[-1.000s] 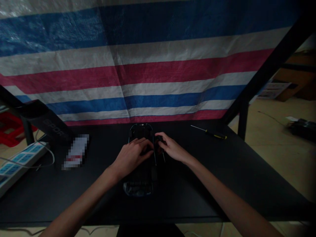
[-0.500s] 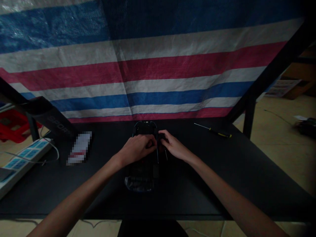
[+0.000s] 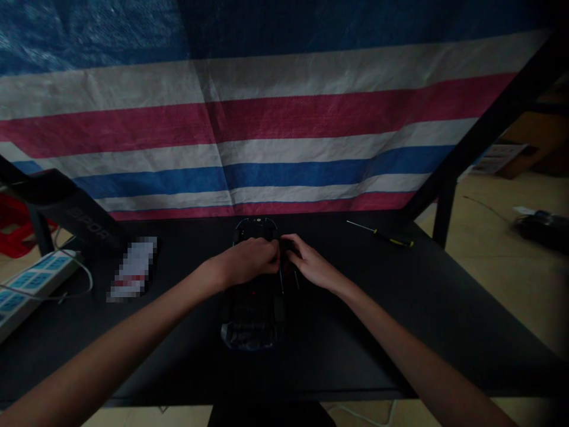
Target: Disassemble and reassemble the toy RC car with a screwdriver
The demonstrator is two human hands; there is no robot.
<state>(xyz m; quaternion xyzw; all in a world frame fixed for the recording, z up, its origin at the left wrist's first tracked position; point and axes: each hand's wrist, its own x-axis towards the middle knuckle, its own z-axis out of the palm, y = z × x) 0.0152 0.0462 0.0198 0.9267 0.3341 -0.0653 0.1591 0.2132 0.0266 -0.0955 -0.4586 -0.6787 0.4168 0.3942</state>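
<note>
On the black table lies a dark toy car (image 3: 253,335), which looks turned underside up, its long side running away from me. My left hand (image 3: 253,258) rests over the car's far half with curled fingers; whatever they may grip is hidden. Beside the car's right edge, my right hand (image 3: 309,262) has its thumb and fingers bent around a small dark part that I cannot make out. A thin light rod (image 3: 297,280) shows just below those fingers. Another thin pale strip (image 3: 281,279) runs along the car's right side.
A screwdriver (image 3: 393,238) with a black and yellow handle lies at the back right. To the left are a blurred-out white packet or phone (image 3: 133,268), a dark tube marked SPORT (image 3: 84,213) and a white power strip (image 3: 40,279) with a cable. A striped tarp (image 3: 267,124) hangs behind.
The view has shifted slightly, moving the table items left. My left hand has turned a little, its fingers now more tucked under. My right hand stays at the car's right side.
</note>
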